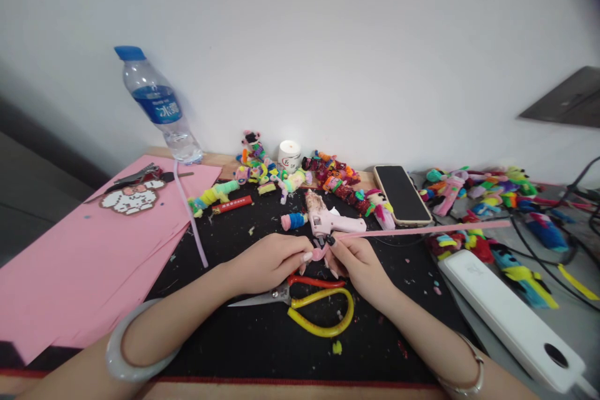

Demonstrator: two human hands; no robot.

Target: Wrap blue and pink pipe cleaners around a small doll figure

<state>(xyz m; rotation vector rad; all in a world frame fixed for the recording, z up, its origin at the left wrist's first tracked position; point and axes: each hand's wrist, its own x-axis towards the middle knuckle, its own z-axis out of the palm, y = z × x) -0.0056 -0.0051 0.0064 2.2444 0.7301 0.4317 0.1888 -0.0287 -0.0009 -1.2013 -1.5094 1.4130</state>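
My left hand (pixel 272 260) and my right hand (pixel 356 259) meet at the middle of the black mat (pixel 262 337). Together they pinch a small coiled end of a pink pipe cleaner (pixel 422 229), whose long straight tail runs off to the right above the table. Just behind my fingers lies a pink glue gun (pixel 335 222). Scissors (pixel 309 303) with yellow and red handles rest on the mat right in front of my hands.
Pink paper sheets (pixel 70 262) with a pixel-bead figure (pixel 134 197) lie left, a water bottle (pixel 159 106) behind them. Colourful pipe-cleaner figures (pixel 328 175), a white candle jar (pixel 289 155), a phone (pixel 402 194), a white power strip (pixel 506 312) and cables fill the back and right.
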